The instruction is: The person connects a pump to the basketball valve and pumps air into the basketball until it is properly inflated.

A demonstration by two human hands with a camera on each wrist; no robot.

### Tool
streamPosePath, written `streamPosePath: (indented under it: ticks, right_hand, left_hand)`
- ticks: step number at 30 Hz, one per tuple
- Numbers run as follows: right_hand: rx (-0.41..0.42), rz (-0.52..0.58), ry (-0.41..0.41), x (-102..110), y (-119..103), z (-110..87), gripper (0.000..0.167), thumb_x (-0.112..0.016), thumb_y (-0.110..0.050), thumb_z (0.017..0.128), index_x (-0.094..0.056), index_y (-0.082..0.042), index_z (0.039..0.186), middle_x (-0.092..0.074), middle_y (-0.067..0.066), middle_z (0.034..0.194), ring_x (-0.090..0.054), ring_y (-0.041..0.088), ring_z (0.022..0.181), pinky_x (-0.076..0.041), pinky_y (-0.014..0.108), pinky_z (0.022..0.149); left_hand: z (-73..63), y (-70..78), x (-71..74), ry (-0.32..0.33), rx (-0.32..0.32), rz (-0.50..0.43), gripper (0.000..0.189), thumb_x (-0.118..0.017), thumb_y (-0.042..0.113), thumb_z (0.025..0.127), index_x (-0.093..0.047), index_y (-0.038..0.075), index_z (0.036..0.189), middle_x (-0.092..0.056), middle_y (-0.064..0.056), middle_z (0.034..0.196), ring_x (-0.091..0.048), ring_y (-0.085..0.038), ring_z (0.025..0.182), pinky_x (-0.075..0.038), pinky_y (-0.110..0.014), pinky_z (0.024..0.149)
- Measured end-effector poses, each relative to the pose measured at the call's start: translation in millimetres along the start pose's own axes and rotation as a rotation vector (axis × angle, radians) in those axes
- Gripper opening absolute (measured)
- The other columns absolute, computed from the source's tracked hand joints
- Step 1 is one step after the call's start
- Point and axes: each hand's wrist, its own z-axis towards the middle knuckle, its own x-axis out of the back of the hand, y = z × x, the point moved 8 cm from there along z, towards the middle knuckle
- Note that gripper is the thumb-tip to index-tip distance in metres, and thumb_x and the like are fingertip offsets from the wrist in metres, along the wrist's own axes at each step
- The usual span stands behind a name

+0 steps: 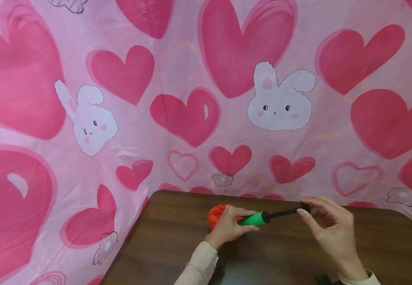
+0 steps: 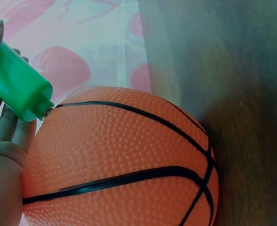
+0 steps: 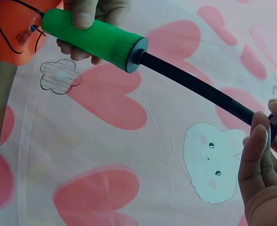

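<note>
My left hand grips the green barrel of a hand pump, thumb on one side and fingers on the other. The pump's narrow tip meets an orange toy basketball with black lines, as the left wrist view shows. My right hand pinches the black handle at the pump's far end. Between the hands, the black rod stands drawn well out of the barrel. In the head view the ball sits on the table, partly hidden behind my left hand.
The dark wooden table runs up to a pink cloth backdrop printed with hearts and rabbit faces. Small black objects show beside my left sleeve and by my right wrist.
</note>
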Motion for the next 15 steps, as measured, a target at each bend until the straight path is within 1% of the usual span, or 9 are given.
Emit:
streamPosePath:
  ticks: [4, 8, 10, 15]
  right_hand:
    - [-0.002, 0.02, -0.004, -1, 1, -0.5, 0.045, -0.073, 0.035, 0.063, -0.074, 0.012, 0.101, -0.072, -0.003, 0.091, -0.06, 0.001, 0.068, -0.049, 0.009, 0.061]
    - [-0.007, 0.031, -0.001, -5, 3, -3.1, 0.045, -0.073, 0.035, 0.063, -0.074, 0.011, 0.101, -0.071, -0.003, 0.09, -0.06, 0.001, 0.069, -0.049, 0.009, 0.061]
    - [-0.016, 0.016, -0.004, -9, 5, -5.5, 0.045, -0.075, 0.034, 0.063, -0.075, 0.009, 0.1, -0.072, -0.004, 0.091, -0.059, 0.001, 0.069, -0.049, 0.009, 0.061]
    - [-0.105, -0.058, -0.055, -27, 14, -13.1, 0.041, -0.08, 0.027, 0.067, -0.076, 0.002, 0.099, -0.069, -0.006, 0.089, -0.059, 0.0, 0.068, -0.052, 0.009, 0.062]
  left_hand:
    - [-0.3, -0.5, -0.6, 0.0, 0.005, -0.018, 0.043, -0.086, 0.025, 0.087, -0.076, 0.015, 0.128, -0.081, -0.001, 0.115, -0.073, 0.0, 0.099, -0.06, -0.024, 0.089]
    - [-0.3, -0.1, -2.0, 0.005, -0.007, -0.031, 0.043, -0.086, 0.023, 0.087, -0.076, 0.013, 0.128, -0.081, -0.002, 0.116, -0.074, -0.001, 0.1, -0.06, -0.025, 0.089]
    - [-0.3, 0.2, -2.9, 0.006, -0.014, -0.04, 0.043, -0.087, 0.022, 0.087, -0.076, 0.012, 0.128, -0.081, -0.002, 0.116, -0.075, -0.001, 0.1, -0.06, -0.024, 0.089]
    - [0.4, 0.8, -3.2, 0.015, -0.03, -0.037, 0.044, -0.087, 0.021, 0.086, -0.076, 0.011, 0.127, -0.081, -0.003, 0.115, -0.075, -0.001, 0.1, -0.059, -0.021, 0.088]
